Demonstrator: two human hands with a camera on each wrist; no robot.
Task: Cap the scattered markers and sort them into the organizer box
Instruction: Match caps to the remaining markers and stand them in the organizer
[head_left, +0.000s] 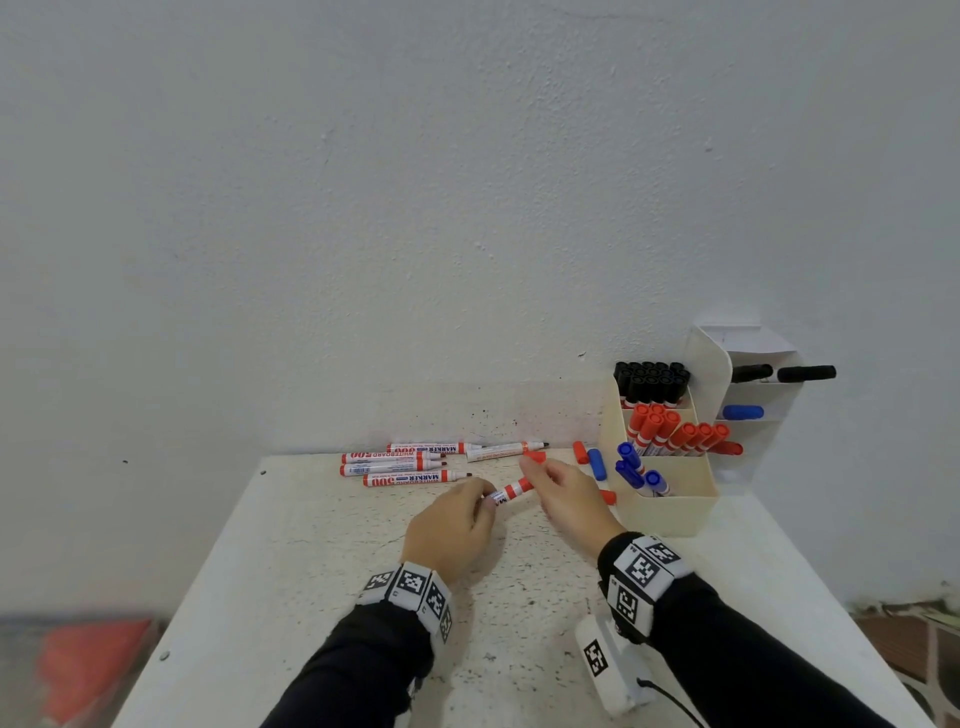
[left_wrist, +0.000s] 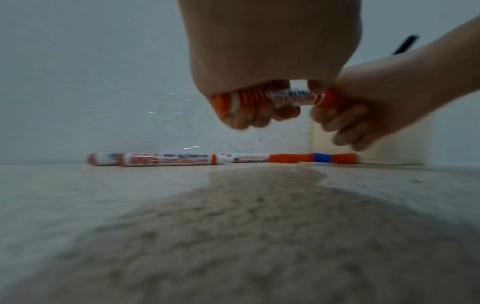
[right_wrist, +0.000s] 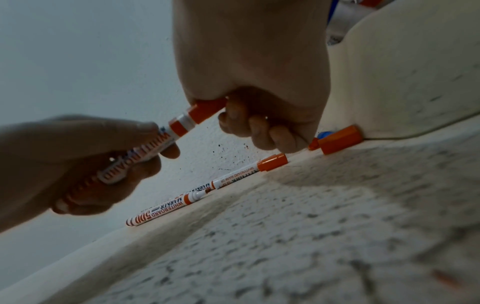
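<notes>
My left hand grips the barrel of a red whiteboard marker just above the table. My right hand pinches the red cap that sits on the marker's far end. In the left wrist view the marker spans between both fists. Several uncapped red markers lie in a row by the wall. Loose caps rest near the box: a red cap, another red cap and a blue cap. The cream organizer box stands at the right with black, red and blue markers in separate compartments.
A white shelf unit behind the box holds black markers and a blue cap. A white tagged device lies on the table under my right wrist. The white wall closes off the table's far edge.
</notes>
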